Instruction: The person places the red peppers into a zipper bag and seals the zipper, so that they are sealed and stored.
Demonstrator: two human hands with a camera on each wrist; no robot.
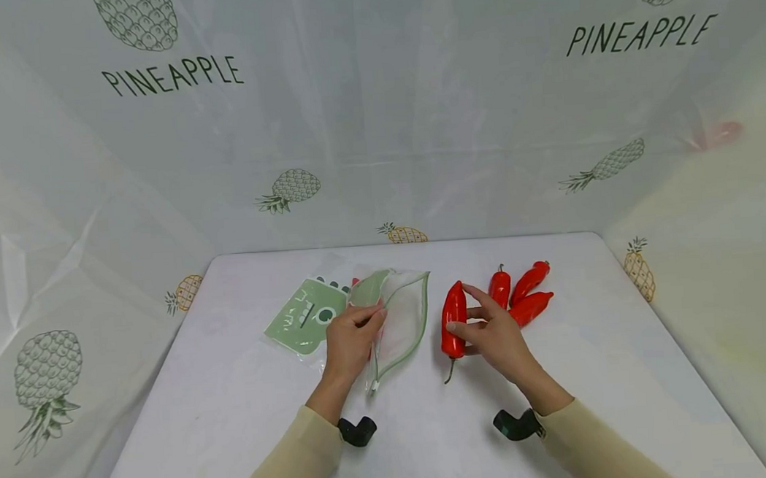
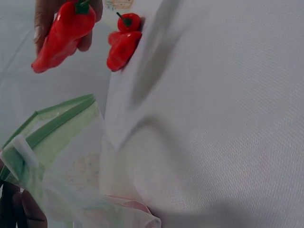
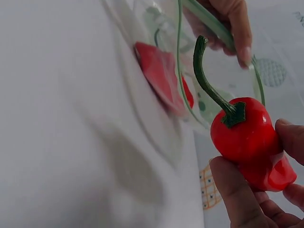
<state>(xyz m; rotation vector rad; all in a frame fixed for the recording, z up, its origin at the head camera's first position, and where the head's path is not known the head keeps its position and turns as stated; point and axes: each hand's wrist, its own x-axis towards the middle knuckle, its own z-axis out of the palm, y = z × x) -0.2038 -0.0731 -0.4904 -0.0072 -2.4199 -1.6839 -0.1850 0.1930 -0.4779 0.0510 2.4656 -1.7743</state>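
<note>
My left hand [image 1: 351, 337] pinches the rim of a clear zip bag [image 1: 406, 324] with a green edge; its mouth gapes to the right. Through the plastic a red pepper [image 3: 159, 76] shows low in the bag. My right hand [image 1: 500, 340] holds another red pepper [image 1: 454, 321] between thumb and fingers, just right of the bag's mouth. Its curved green stem [image 3: 209, 80] points toward me. Both the held pepper and the bag's mouth are raised over the table in the wrist views.
Several red peppers [image 1: 530, 307] lie grouped beyond my right hand. Left of the bag is a flat green piece printed with a face [image 1: 309, 316], in clear plastic. The white table [image 1: 236, 423] meets a pineapple-print curtain [image 1: 376, 122] at its back edge.
</note>
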